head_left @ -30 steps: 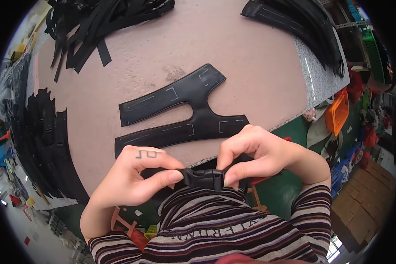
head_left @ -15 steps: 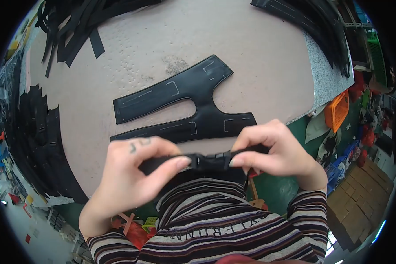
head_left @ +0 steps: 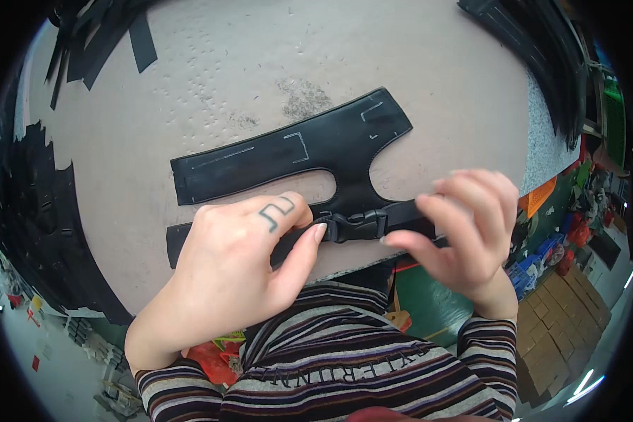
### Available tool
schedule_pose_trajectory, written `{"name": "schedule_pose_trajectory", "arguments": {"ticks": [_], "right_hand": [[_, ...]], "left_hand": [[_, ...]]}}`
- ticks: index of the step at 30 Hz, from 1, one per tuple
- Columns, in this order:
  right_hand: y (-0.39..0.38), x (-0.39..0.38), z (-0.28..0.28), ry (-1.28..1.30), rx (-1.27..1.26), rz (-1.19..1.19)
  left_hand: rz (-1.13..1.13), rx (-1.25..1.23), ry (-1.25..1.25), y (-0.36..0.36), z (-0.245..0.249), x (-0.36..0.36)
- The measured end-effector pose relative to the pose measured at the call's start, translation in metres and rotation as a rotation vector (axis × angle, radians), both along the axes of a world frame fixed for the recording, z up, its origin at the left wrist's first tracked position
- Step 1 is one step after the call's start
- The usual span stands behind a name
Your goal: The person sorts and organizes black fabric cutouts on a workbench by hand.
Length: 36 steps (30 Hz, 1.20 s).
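Observation:
A black plastic side-release buckle (head_left: pixel 359 226) on black webbing is fastened, its two halves joined. My left hand (head_left: pixel 235 257) pinches the webbing at the buckle's left end between thumb and forefinger. To the right, my right hand (head_left: pixel 475 235) has its thumb and fingers spread apart beside the strap (head_left: pixel 404 213), not gripping it. Beneath and behind the buckle lies a flat black H-shaped panel (head_left: pixel 352 155) with stitched edges and white chalk-like corner marks. My hands and the strap cover much of its near arm.
The pinkish tabletop (head_left: pixel 225 70) has scuffs and small dents. Black straps (head_left: pixel 109 42) lie at the far left, and a pile of black pieces (head_left: pixel 42 232) runs along the left edge. More black panels (head_left: pixel 541 63) are stacked at the far right. Flattened cardboard (head_left: pixel 563 330) lies beyond the table.
Both hands and the buckle have moved away from my body, over the panel's near arm. My right hand has let go of the buckle and spread its fingers. The camera view has shifted slightly.

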State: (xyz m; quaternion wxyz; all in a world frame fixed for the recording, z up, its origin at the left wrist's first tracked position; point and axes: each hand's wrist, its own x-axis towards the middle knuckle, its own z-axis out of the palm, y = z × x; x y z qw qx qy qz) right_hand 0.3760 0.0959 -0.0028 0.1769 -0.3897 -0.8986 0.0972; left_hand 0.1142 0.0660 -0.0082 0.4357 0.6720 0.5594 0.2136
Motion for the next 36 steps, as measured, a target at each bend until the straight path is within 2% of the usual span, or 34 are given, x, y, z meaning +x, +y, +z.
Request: {"name": "schedule_pose_trajectory", "arguments": {"ticks": [1,2,6,13,14,16,19,24,32,36], "right_hand": [[-0.007,-0.001,-0.009,0.028,0.165,0.061],[-0.019,-0.001,-0.019,0.114,0.15,0.138],[-0.03,-0.008,-0.024,-0.033,0.262,0.387],[-0.03,-0.019,-0.033,-0.101,0.275,0.344],[-0.032,-0.024,-0.035,-0.067,0.265,0.268],[-0.03,-0.023,-0.035,-0.079,0.245,0.28],[-0.029,-0.027,-0.035,-0.058,0.234,0.268],[-0.033,-0.034,-0.036,-0.044,0.223,0.248],[-0.044,-0.051,-0.039,-0.205,0.368,0.159],[-0.039,-0.06,-0.031,-0.243,0.384,0.195]], "left_hand": [[0.004,-0.003,-0.01,0.0,-0.001,0.0],[0.001,-0.011,-0.001,0.0,-0.001,0.0],[-0.012,-0.033,0.016,0.002,0.002,0.001],[-0.017,-0.013,0.06,0.0,0.001,0.003],[-0.008,0.025,0.128,-0.003,0.004,0.003],[0.004,0.098,0.272,-0.015,0.015,0.002],[0.06,0.072,0.285,-0.025,0.032,-0.027],[0.246,-0.144,0.119,-0.026,0.017,-0.055],[0.242,-0.093,0.15,-0.026,0.014,-0.051],[0.295,-0.051,0.118,-0.031,0.008,-0.047]]}}
